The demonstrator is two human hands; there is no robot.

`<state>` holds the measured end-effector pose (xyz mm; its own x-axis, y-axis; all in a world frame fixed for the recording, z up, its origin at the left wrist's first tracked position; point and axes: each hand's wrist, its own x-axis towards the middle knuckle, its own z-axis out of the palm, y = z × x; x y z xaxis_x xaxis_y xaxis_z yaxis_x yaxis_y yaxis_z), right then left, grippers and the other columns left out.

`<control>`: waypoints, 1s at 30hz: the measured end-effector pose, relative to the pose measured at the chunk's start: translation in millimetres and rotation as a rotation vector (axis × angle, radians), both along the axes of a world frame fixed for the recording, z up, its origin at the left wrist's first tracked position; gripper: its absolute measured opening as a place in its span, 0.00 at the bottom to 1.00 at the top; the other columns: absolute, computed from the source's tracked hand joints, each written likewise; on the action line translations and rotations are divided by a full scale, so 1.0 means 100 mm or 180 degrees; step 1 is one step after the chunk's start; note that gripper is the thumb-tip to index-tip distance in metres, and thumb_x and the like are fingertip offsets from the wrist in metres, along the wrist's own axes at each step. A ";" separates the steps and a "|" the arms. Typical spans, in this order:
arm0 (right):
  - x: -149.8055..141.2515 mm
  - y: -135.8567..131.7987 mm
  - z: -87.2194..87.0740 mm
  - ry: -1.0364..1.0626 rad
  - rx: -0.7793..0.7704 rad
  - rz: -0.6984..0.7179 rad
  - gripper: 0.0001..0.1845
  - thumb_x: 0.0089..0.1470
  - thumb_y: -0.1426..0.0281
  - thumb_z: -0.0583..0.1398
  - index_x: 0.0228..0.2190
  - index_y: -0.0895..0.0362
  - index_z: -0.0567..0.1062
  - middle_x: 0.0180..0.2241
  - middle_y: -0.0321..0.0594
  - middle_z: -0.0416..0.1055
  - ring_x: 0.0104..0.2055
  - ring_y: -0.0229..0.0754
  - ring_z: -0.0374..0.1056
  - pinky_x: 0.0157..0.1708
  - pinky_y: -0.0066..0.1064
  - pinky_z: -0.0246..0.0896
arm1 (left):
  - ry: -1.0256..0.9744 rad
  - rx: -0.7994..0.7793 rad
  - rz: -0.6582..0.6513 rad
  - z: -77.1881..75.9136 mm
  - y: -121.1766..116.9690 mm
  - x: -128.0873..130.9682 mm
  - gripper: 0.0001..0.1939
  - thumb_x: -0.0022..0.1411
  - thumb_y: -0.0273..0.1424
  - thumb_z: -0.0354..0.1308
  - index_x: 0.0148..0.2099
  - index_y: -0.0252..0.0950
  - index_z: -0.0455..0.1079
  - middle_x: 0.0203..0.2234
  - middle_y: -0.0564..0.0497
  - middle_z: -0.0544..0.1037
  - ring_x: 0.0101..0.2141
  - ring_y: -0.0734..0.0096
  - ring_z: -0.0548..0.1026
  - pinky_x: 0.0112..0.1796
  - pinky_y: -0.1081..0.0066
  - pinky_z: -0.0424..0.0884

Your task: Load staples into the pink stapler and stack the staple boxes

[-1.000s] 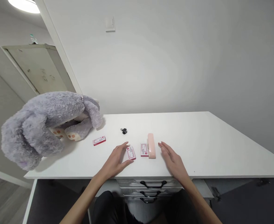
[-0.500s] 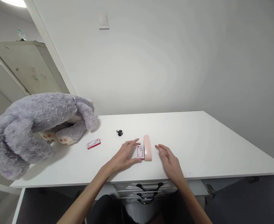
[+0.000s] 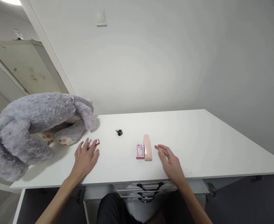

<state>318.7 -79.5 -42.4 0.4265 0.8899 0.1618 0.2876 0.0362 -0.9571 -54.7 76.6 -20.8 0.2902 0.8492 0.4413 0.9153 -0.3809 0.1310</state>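
Note:
My left hand (image 3: 85,158) reaches over a small red-and-white box (image 3: 97,142) at the left of the table. Its fingers are spread and partly cover the box; I cannot tell whether they touch it. In the middle, red-and-white boxes (image 3: 140,151), seemingly one on another, sit against the left side of a pale pink stapler (image 3: 147,147). To the right of the stapler, my right hand (image 3: 171,163) rests near the table with fingers stretched out, holding nothing.
A small black item with a metal part (image 3: 119,132) lies farther back on the white table (image 3: 185,130). A big grey plush toy (image 3: 46,109) occupies the left end. Drawers with black handles (image 3: 150,186) are below the front edge, and a wall (image 3: 151,62) stands behind.
My left hand set its box at the box beside the stapler, let go, and moved left to the other box. My right hand has barely moved. The view has turned slightly.

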 end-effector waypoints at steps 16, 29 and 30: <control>0.01 -0.01 0.00 -0.0155 -0.0086 0.0089 0.26 0.67 0.48 0.53 0.54 0.52 0.72 0.52 0.49 0.81 0.52 0.54 0.76 0.49 0.43 0.69 | -0.0507 -0.0993 -0.1703 0.14 -0.36 0.52 0.19 0.73 0.46 0.53 0.58 0.42 0.71 0.69 0.42 0.63 0.67 0.52 0.66 0.63 0.52 0.67; 0.02 0.00 -0.01 -0.0223 0.0075 0.0130 0.27 0.67 0.48 0.52 0.52 0.55 0.73 0.46 0.50 0.83 0.48 0.54 0.77 0.43 0.39 0.70 | -0.0839 -0.0646 -0.0932 0.02 -0.34 0.52 0.33 0.64 0.49 0.62 0.65 0.40 0.61 0.56 0.40 0.75 0.59 0.47 0.72 0.58 0.48 0.70; 0.02 0.00 -0.01 -0.0216 0.0078 0.0138 0.27 0.67 0.48 0.52 0.52 0.55 0.73 0.46 0.50 0.83 0.49 0.54 0.77 0.42 0.38 0.69 | -0.0932 -0.0701 -0.0882 0.03 -0.35 0.52 0.34 0.64 0.49 0.63 0.66 0.40 0.60 0.55 0.40 0.75 0.58 0.48 0.73 0.58 0.49 0.70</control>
<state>320.5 -79.2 -43.2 0.3749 0.9027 0.2111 0.3494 0.0733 -0.9341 -2.6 42.1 -17.5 0.4096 0.8398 0.3563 0.6951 -0.5403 0.4742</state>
